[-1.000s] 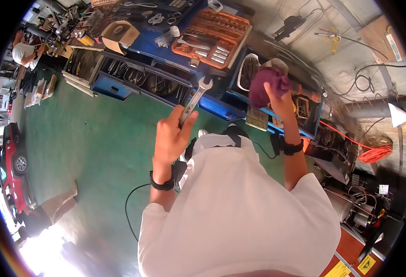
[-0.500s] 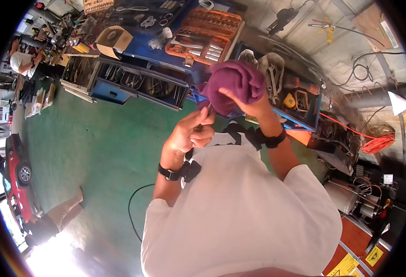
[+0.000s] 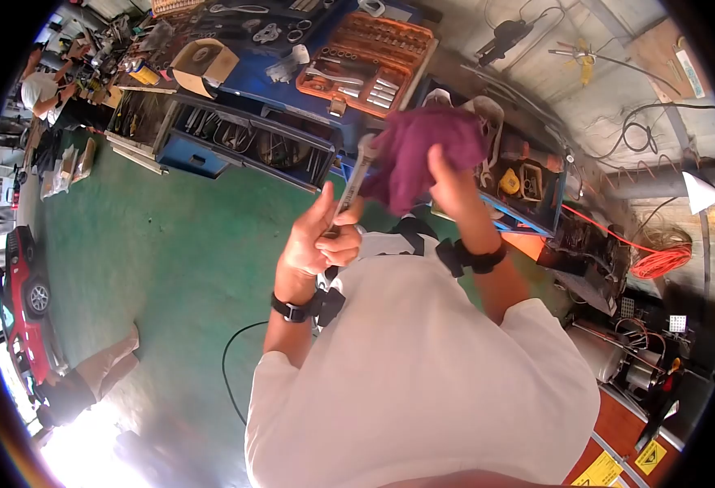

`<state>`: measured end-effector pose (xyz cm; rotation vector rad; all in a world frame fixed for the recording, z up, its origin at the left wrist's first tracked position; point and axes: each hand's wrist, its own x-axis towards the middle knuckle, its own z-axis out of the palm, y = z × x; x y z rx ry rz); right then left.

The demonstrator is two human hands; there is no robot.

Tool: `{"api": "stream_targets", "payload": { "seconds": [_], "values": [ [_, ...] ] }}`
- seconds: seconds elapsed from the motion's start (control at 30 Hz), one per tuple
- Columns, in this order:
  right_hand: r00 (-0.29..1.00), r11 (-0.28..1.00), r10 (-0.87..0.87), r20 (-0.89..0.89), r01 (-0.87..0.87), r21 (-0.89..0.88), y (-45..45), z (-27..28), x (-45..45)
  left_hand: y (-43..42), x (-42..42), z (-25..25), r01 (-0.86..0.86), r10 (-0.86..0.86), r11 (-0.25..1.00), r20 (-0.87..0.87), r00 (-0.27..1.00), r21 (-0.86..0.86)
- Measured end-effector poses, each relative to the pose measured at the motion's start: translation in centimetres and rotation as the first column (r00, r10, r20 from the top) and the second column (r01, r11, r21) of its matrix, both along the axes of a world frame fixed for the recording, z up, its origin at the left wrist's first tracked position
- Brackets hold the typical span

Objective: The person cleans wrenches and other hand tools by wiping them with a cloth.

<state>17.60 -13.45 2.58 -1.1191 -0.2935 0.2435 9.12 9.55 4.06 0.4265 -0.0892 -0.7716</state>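
My left hand (image 3: 318, 240) is closed round the lower end of a metal wrench (image 3: 354, 184), which points up and away from me. A crumpled purple cloth (image 3: 422, 154) is in my right hand (image 3: 457, 191), and its edge is blurred by motion. The cloth lies just right of the wrench's upper end; whether they touch I cannot tell. Beyond them an orange socket case (image 3: 366, 65) lies open on the blue workbench (image 3: 252, 81).
Open drawers (image 3: 252, 140) with tools jut from the bench. Another drawer (image 3: 536, 213) at the right holds wrenches and a yellow tape measure (image 3: 510, 181). A cardboard box (image 3: 203, 65) stands on the bench. Two people are at the left, near a red car (image 3: 28, 301).
The cloth first came left onto the wrench and covered its upper end. Since then it has shifted right, and the wrench shows again. My left hand has turned, palm side now more visible.
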Motion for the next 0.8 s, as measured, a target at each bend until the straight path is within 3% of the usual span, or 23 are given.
{"api": "stream_targets", "payload": {
  "seconds": [0.03, 0.1, 0.13, 0.23, 0.37, 0.5, 0.57, 0.6, 0.63, 0.67, 0.7, 0.77, 0.8],
  "values": [
    [0.998, 0.999, -0.033, 0.050, 0.034, -0.015, 1.5, 1.0, -1.1, -0.6, -0.1, 0.2, 0.004, -0.004, 1.000, 0.003, 1.000, 0.001],
    [0.872, 0.871, -0.072, 0.484, 0.291, -0.395, 3.2, 4.3, -1.6, -1.5, -0.2, 0.6, 0.046, -0.050, 0.969, 0.010, 0.999, 0.245],
    [0.817, 0.850, -0.092, 0.569, 0.362, -0.383, 3.7, 4.4, -0.9, -1.7, 0.0, 0.8, 0.064, -0.061, 0.969, -0.023, 0.998, 0.240],
    [0.883, 0.899, -0.046, 0.466, 0.240, -0.365, 3.3, 3.8, -0.1, -1.3, 0.4, 0.8, 0.039, -0.034, 0.953, -0.021, 0.999, 0.300],
    [0.810, 0.838, -0.079, 0.580, 0.369, -0.402, 3.0, 3.6, -1.0, -1.3, 0.2, 1.2, 0.006, -0.045, 0.889, 0.076, 0.996, 0.457],
    [0.878, 0.854, -0.037, 0.477, 0.276, -0.441, 2.7, 3.1, -0.9, -0.8, 0.4, -0.2, 0.011, -0.074, 0.865, 0.107, 0.992, 0.502],
    [0.853, 0.854, -0.028, 0.520, 0.291, -0.430, 2.5, 3.0, -0.6, -0.9, 0.6, -0.3, -0.152, 0.072, 0.788, 0.156, 0.985, 0.596],
    [0.828, 0.854, -0.018, 0.561, 0.304, -0.422, 2.5, 3.0, -0.5, -1.0, 0.7, -0.2, -0.154, 0.071, 0.788, 0.160, 0.985, 0.596],
    [0.825, 0.855, -0.016, 0.565, 0.303, -0.420, 2.8, 2.9, -0.4, -1.2, 0.7, -0.2, -0.316, 0.162, 0.673, 0.284, 0.945, 0.668],
    [0.880, 0.937, -0.081, 0.468, 0.227, -0.265, 3.2, 2.8, -0.6, -1.4, 0.6, -0.2, -0.467, 0.230, 0.532, 0.410, 0.883, 0.706],
    [0.929, 0.982, -0.124, 0.349, 0.165, -0.090, 3.7, 2.7, -0.9, -1.6, 0.4, 0.2, -0.465, 0.232, 0.530, 0.407, 0.884, 0.709],
    [0.904, 0.957, -0.138, 0.404, 0.227, -0.182, 4.4, 3.3, -1.3, -2.1, 0.3, 1.3, -0.643, -0.013, 0.104, 0.647, 0.762, 0.759],
    [0.875, 0.918, -0.144, 0.461, 0.293, -0.268, 4.5, 3.5, -1.3, -2.3, 0.4, 1.3, -0.651, -0.055, 0.007, 0.650, 0.758, 0.759]
  ]
}}
